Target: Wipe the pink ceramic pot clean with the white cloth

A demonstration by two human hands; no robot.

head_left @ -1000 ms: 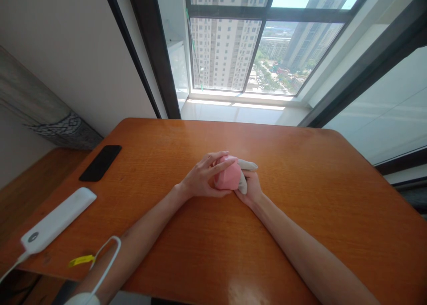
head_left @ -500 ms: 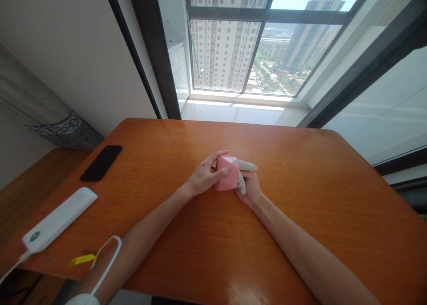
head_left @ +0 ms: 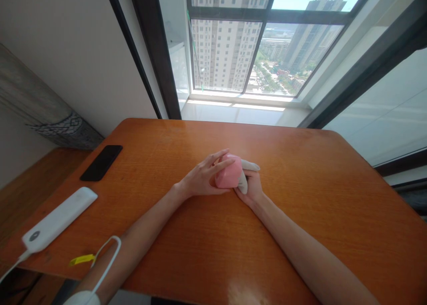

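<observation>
Now the pink bundle (head_left: 229,176), mid-desk (head_left: 300,216), shows a rounder side than half a second ago. The left hand (head_left: 199,181) covers it and the right hand (head_left: 252,188) cradles it, both grips clamped on it.

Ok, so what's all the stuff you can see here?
table: 1, orange-brown, fills the middle
phone: 1, black, table's far left, flat
power bank: 1, white, table's near left
cable: 1, white, looping off the near-left edge
tag: 1, yellow, by the cable
window: 1, dark-framed, beyond the table
pink thing: 1, pink, mid-table
pale strip: 1, greyish white, at its right
left hand: 1, fingers over pink thing
right hand: 1, holding pink thing's right side
</observation>
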